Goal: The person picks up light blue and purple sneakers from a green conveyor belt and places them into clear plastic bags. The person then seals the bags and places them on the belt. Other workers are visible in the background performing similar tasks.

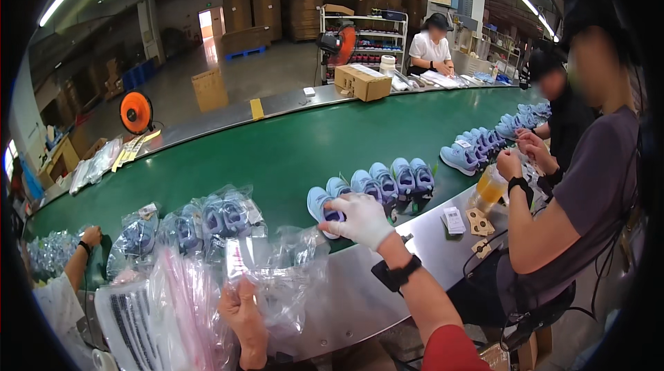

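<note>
My left hand (245, 317), bare, is closed on the edge of a clear plastic bag (294, 277) at the near edge of the belt. In a white glove, my right hand (361, 220) grips a light-blue sneaker (317, 199) at its opening, thumb and fingers around its side. That sneaker is the leftmost in a row of similar blue sneakers (382, 179) on the green belt. Left of the bag, several sneakers in clear bags (228, 213) lie on the belt. A stack of flat plastic bags (176, 302) hangs beside my left hand.
A green conveyor belt (277, 136) runs across. To my right, a co-worker (553, 233) sits near tags (478, 222) and an orange-yellow container (491, 184). Another person's arm (76, 264) reaches in at left. Across stand a carton (363, 82) and an orange fan (136, 112).
</note>
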Tool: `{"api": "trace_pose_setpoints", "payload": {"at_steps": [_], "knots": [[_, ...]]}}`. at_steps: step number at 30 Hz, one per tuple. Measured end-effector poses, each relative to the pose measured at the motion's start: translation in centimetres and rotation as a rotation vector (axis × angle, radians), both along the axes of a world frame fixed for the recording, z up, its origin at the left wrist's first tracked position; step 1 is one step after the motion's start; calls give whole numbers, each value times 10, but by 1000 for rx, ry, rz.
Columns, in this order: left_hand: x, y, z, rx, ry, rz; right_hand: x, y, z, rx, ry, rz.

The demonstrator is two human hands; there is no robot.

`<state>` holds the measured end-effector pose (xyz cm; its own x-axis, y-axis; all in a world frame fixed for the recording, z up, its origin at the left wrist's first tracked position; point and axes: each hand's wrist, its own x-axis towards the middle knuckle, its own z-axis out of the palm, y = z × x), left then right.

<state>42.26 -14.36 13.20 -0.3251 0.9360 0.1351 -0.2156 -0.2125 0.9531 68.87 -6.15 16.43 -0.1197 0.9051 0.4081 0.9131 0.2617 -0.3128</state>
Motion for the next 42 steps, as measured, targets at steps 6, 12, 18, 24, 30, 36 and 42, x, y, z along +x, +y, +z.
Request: {"api": "trace_pose_setpoints", "payload": {"at_steps": [6, 12, 18, 24, 30, 36, 42], "knots": [[-1, 5, -5, -31, 15, 24, -7, 56, -92, -401, -566, -230], [-7, 8, 4, -74, 20, 6, 26, 28, -62, -279, 471, -169], [18, 15, 21, -11, -114, -51, 8, -107, 32, 103, 2059, 571], [27, -8, 58, 180, 42, -146, 6, -138, 27, -225, 418, 334], [69, -38, 63, 311, 681, -308, -77, -138, 15, 90, -298, 328], [43, 14, 87, 249, 566, -338, -109, -163, 28, 64, -640, 638], [53, -63, 83, 347, 793, -823, -69, -124, -40, -8, -53, 632]]}}
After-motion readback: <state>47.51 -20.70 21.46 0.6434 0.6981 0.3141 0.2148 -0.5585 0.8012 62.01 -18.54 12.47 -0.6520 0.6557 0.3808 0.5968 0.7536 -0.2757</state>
